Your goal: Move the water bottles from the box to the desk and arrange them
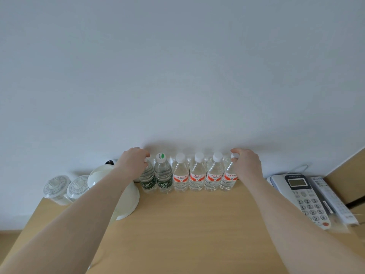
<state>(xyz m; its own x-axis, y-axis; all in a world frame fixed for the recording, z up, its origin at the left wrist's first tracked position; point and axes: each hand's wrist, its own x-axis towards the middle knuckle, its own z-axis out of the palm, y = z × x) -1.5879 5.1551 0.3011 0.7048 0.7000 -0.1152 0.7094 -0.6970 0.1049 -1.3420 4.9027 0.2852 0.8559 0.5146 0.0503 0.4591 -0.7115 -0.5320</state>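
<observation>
Several water bottles stand upright in a row against the white wall at the back of the wooden desk point(197, 224). The two on the left carry green labels, the rest red ones. My left hand point(132, 161) grips the top of the leftmost green-label bottle point(147, 178), hiding its cap. My right hand point(246, 165) grips the neck of the rightmost red-label bottle point(228, 179), whose white cap shows between my fingers. Between them stand a second green-label bottle point(163, 175) and three red-label bottles point(197, 175). No box is in view.
A white kettle point(122, 196) sits left of the bottles, partly under my left forearm. Two lidded cups point(57, 189) stand at the desk's back left corner. A desk phone point(302, 196) and a remote point(333, 202) lie at the right.
</observation>
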